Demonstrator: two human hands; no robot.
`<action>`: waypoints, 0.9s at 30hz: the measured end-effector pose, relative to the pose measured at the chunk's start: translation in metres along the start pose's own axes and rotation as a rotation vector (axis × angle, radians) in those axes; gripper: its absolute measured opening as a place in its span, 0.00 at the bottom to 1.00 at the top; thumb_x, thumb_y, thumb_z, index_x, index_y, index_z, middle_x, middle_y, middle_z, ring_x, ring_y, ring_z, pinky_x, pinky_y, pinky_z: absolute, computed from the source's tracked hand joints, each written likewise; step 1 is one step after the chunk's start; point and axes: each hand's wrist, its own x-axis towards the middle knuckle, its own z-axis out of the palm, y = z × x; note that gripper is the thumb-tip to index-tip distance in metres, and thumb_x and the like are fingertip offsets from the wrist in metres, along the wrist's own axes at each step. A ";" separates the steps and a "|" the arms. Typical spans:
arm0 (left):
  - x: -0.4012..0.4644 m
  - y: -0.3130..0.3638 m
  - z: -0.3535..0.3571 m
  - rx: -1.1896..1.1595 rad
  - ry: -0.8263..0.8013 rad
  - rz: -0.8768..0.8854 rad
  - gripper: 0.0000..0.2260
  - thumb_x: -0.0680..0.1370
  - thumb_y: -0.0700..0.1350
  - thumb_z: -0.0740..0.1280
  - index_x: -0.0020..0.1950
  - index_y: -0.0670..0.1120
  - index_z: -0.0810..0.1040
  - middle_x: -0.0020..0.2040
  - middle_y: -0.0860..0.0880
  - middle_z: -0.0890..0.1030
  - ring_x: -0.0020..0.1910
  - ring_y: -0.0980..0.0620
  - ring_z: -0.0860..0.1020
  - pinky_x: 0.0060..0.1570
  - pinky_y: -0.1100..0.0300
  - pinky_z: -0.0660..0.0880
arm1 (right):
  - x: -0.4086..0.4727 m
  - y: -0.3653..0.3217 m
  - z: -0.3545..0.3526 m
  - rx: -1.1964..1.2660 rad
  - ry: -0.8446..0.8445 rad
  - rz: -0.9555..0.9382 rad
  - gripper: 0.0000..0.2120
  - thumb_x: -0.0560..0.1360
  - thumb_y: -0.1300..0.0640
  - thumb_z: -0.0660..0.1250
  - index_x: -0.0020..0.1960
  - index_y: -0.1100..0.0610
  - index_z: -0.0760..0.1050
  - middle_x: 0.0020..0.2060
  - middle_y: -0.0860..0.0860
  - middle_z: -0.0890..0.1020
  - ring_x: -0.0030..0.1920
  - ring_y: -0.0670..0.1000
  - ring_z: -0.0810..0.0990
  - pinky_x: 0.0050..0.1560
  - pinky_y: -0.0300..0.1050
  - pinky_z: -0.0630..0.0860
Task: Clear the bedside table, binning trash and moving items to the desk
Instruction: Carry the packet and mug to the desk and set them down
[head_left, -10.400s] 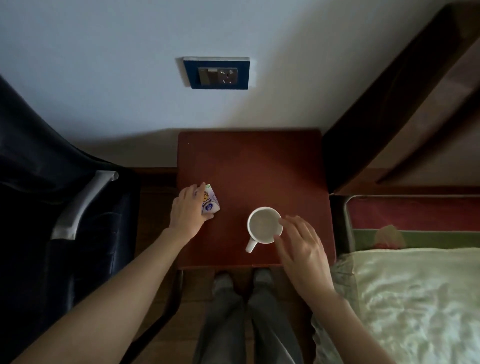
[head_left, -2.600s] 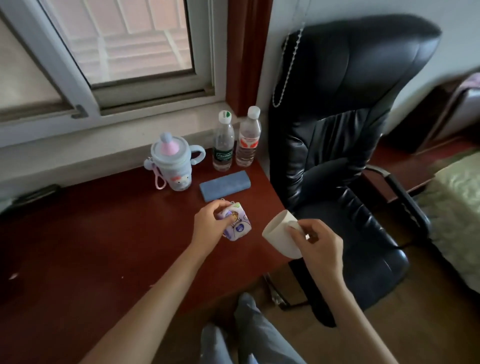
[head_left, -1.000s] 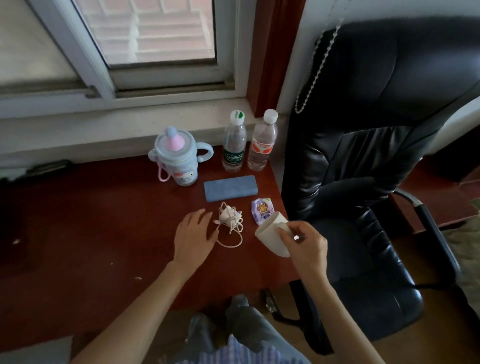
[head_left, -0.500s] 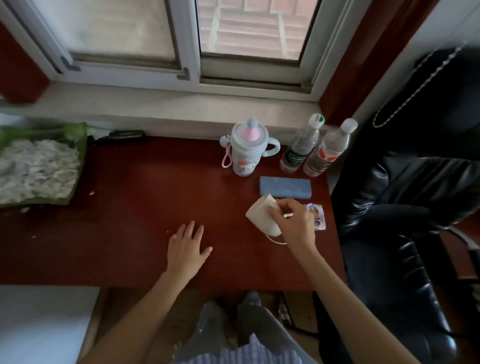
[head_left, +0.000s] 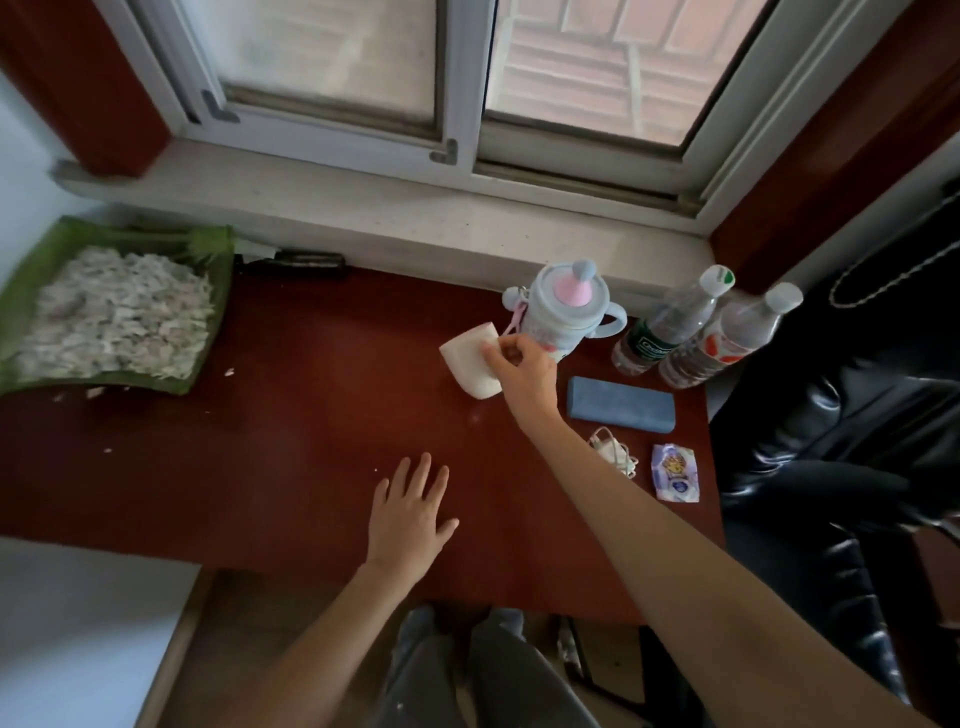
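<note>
My right hand (head_left: 522, 376) grips the tilted mug (head_left: 470, 361) over the desk (head_left: 311, 441), just beside the sippy cup (head_left: 563, 317). My left hand (head_left: 410, 512) rests flat, fingers spread. Case (head_left: 621, 404), cable (head_left: 613, 451), and packet (head_left: 674, 473) lie to the right.

One head-worn wide-angle view looks steeply down and forward over the desk (head_left: 291, 441), window (head_left: 467, 78) along the frame's top, legs at bottom centre

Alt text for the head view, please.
The right hand holds a tilted white mug by its handle over the red desk, beside a child's sippy cup. The left hand rests flat, fingers spread.
</note>
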 end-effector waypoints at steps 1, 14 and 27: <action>0.000 -0.001 0.001 -0.002 -0.001 0.004 0.31 0.77 0.62 0.57 0.76 0.52 0.54 0.78 0.47 0.54 0.76 0.44 0.54 0.72 0.45 0.58 | 0.006 -0.001 0.006 0.017 -0.007 0.003 0.09 0.74 0.52 0.69 0.47 0.58 0.79 0.39 0.47 0.80 0.39 0.42 0.76 0.43 0.38 0.72; -0.001 0.000 0.000 -0.024 0.009 -0.012 0.31 0.78 0.62 0.55 0.77 0.52 0.51 0.79 0.48 0.50 0.77 0.45 0.50 0.73 0.46 0.53 | 0.005 0.025 0.023 0.120 -0.065 0.030 0.08 0.74 0.50 0.67 0.44 0.55 0.78 0.39 0.53 0.82 0.40 0.47 0.78 0.44 0.45 0.75; -0.003 0.001 0.002 -0.027 0.035 -0.022 0.30 0.77 0.61 0.59 0.76 0.52 0.57 0.78 0.47 0.56 0.76 0.44 0.55 0.72 0.45 0.58 | -0.041 0.061 0.000 0.047 -0.041 0.080 0.02 0.70 0.52 0.74 0.43 0.48 0.82 0.34 0.45 0.84 0.37 0.43 0.82 0.43 0.39 0.78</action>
